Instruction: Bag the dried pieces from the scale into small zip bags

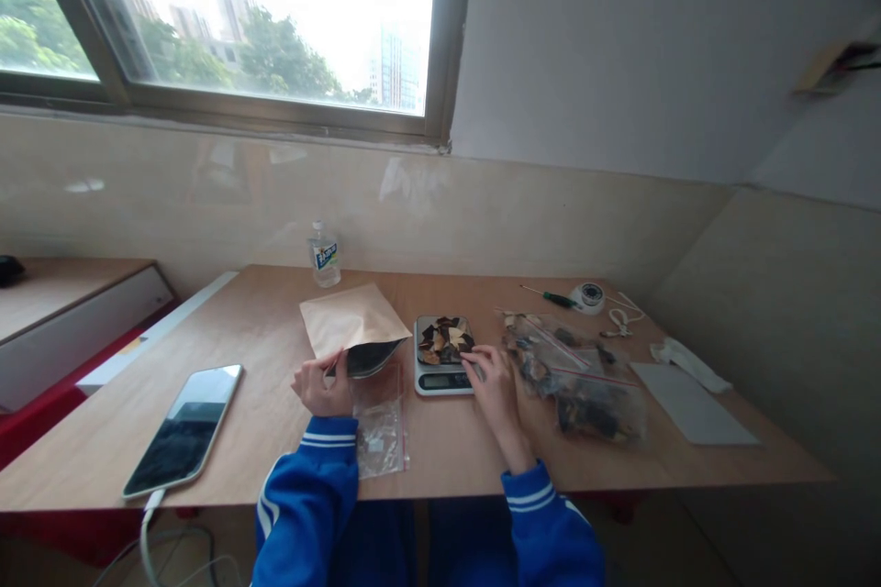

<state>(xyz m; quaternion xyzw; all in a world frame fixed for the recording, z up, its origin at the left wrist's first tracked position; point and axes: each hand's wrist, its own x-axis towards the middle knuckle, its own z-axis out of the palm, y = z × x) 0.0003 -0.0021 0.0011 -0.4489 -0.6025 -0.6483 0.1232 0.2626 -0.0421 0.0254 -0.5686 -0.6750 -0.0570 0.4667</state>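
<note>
My left hand is closed on the near lip of a kraft paper pouch, thumb and fingers gripping its edge. The pouch lies tilted on the table, its dark lined mouth gaping toward me. To its right sits a white kitchen scale with a small display. Brown and black dried slices are heaped on its plate. My right hand reaches over the scale's right side, fingertips pinched at the edge of the heap. A flat clear zip bag lies below the pouch, partly hidden by it.
Clear zip bags of dried pieces lie right of the scale. Beyond are a green-handled screwdriver, a white roll, a white cable and a white sheet. A bottle stands behind; a charging phone lies left.
</note>
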